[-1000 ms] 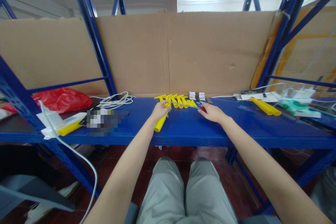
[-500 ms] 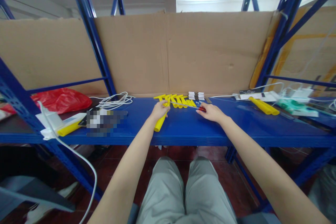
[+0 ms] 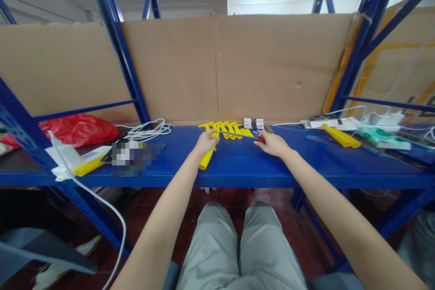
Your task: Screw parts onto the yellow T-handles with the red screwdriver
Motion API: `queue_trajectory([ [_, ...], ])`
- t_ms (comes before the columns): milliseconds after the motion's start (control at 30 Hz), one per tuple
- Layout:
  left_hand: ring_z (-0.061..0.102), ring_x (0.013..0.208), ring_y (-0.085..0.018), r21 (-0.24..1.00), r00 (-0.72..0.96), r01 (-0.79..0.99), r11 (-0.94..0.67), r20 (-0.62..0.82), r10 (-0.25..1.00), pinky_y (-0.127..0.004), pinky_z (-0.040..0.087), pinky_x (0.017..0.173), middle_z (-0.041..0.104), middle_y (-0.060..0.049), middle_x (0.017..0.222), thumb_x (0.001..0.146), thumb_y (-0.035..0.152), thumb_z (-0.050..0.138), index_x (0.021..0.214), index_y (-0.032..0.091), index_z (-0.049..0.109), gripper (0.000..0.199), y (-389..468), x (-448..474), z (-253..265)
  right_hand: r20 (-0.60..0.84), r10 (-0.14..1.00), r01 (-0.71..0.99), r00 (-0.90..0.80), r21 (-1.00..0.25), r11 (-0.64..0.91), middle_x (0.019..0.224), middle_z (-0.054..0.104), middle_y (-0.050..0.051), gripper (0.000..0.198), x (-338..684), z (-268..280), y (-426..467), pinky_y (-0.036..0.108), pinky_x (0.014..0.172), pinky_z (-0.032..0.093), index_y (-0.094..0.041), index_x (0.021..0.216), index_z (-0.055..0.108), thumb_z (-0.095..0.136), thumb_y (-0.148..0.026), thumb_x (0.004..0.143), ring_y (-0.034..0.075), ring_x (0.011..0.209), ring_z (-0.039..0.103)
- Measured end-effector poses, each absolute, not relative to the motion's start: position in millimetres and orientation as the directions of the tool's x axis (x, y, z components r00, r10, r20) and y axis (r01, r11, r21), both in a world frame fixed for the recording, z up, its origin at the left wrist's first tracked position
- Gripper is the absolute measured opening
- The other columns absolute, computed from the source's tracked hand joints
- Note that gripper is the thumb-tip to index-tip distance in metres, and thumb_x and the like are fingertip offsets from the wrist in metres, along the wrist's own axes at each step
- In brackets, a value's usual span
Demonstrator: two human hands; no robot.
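My left hand [image 3: 204,142] is closed around a yellow T-shaped piece with a tubular handle [image 3: 205,161], whose round end points toward me. In my right hand [image 3: 273,144] is a screwdriver [image 3: 242,135] with a red handle, most of it covered by my fingers. Its long thin shaft runs left to the upper part of the piece; whether the tip touches a screw is too small to tell. Behind the shaft, several similar yellow pieces [image 3: 231,134] lie in a row on the blue bench [image 3: 238,163]. Tiny parts lie near my right fingertips.
A bundle of white strips [image 3: 253,123] stands by the cardboard wall [image 3: 265,68]. To the left are a coiled white cable [image 3: 152,130], a red plastic bag [image 3: 81,129] and a yellow tube [image 3: 89,166]. Two yellow tubes [image 3: 340,136] lie at the right.
Both hands stay in almost the same place, with the screwdriver still reaching the yellow piece. The whole view has shifted very slightly.
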State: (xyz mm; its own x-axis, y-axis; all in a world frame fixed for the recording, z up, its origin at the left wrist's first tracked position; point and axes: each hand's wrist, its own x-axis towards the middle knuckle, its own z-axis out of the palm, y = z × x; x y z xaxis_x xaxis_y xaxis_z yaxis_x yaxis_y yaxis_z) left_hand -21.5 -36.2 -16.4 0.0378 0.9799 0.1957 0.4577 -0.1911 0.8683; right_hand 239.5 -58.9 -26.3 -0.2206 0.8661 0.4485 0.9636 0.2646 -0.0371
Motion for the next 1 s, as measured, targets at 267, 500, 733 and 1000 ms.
queue_trajectory([
  [267, 0.052, 0.038, -0.008, 0.859, 0.059, 0.456, -0.232, 0.231, 0.971, -0.020, 0.046, 0.045, 0.065, -0.001, 0.069, 0.080, 0.008, 0.056, 0.126, 0.008, 0.052, 0.046, -32.5, -23.9, -19.0, 0.465, 0.835, 0.946, -0.293, 0.013, 0.324, 0.102, 0.065, 0.014, 0.022, 242.2, -26.4, -54.3, 0.030, 0.075, 0.043, -0.016, 0.092, 0.059, 0.046, -0.033, 0.092, 0.023, 0.093, 0.061],
  [500, 0.052, 0.039, -0.008, 0.841, 0.069, 0.483, -0.243, 0.240, 0.968, -0.021, 0.046, 0.046, 0.065, -0.001, 0.069, 0.080, 0.007, 0.054, 0.124, 0.009, 0.052, 0.044, -32.6, -23.8, -18.8, 0.406, 0.897, 0.973, -0.174, -0.070, 0.220, 0.098, 0.069, 0.012, 0.028, 238.2, -27.0, -58.0, 0.029, 0.066, 0.042, -0.017, 0.109, 0.052, 0.052, -0.037, 0.089, 0.024, 0.088, 0.064],
  [733, 0.053, 0.039, -0.008, 0.834, 0.069, 0.492, -0.250, 0.248, 0.966, -0.021, 0.045, 0.046, 0.065, -0.001, 0.069, 0.080, 0.008, 0.055, 0.123, 0.009, 0.052, 0.043, -32.8, -24.0, -19.0, 0.420, 0.866, 0.950, -0.271, -0.027, 0.311, 0.105, 0.065, 0.015, 0.026, 239.6, -30.1, -51.0, 0.029, 0.080, 0.043, -0.014, 0.095, 0.060, 0.041, -0.032, 0.095, 0.022, 0.096, 0.061],
  [1000, 0.052, 0.038, -0.008, 0.834, 0.067, 0.488, -0.257, 0.258, 0.964, -0.021, 0.045, 0.045, 0.064, 0.000, 0.068, 0.080, 0.007, 0.055, 0.122, 0.008, 0.052, 0.043, -32.2, -24.2, -19.8, 0.448, 0.870, 0.966, -0.206, -0.050, 0.254, 0.087, 0.068, 0.006, 0.018, 240.8, -26.1, -57.0, 0.027, 0.060, 0.039, -0.022, 0.091, 0.057, 0.055, -0.039, 0.087, 0.021, 0.080, 0.063],
])
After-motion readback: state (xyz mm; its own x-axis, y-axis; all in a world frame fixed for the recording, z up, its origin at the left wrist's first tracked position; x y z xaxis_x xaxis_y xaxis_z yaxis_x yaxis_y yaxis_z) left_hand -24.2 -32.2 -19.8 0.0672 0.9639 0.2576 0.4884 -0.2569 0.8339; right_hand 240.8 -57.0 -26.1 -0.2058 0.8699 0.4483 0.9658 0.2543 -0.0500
